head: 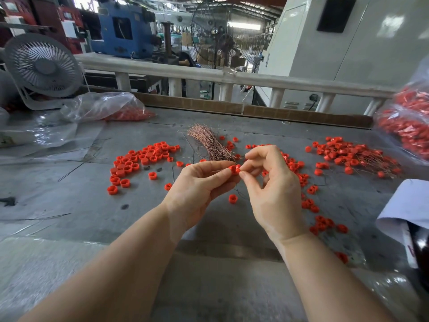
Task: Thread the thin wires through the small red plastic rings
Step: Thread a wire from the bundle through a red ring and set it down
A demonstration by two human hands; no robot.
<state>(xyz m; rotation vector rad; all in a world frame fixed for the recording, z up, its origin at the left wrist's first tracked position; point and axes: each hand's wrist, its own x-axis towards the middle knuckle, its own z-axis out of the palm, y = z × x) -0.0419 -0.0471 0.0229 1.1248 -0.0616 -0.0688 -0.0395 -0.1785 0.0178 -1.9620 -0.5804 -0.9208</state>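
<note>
Most of the frame is taken up by a grey surface point(69, 198) scattered with red rings, its far edge backed by a pale railing point(185, 73). At the right edge a clear bag of red parts point(404, 126) is cut off by the frame and blurred, so its contents cannot be made out singly. A second clear bag point(102, 105) lies far left on the surface, with red pieces showing dimly through the plastic, beside a white fan point(43, 66). A white sleeve point(408, 205) enters from the right edge, its owner out of view.

Both forearms reach in from below. The left hand point(197, 184) pinches a red ring point(234, 169) between thumb and forefinger, held above the middle of the surface. The right hand point(271, 182) meets it fingertip to fingertip, thumb and forefinger pressed at the ring's right side; whether they grip a wire there is too fine to tell. A thin dark strand hangs below the ring, partly hidden between the hands.

Just behind the hands lies a bundle of copper wires point(209, 142), its near end hidden by the fingers. Loose rings point(139, 159) cluster at left; at right a pile of rings with wires point(348, 156) already trailing from them.
</note>
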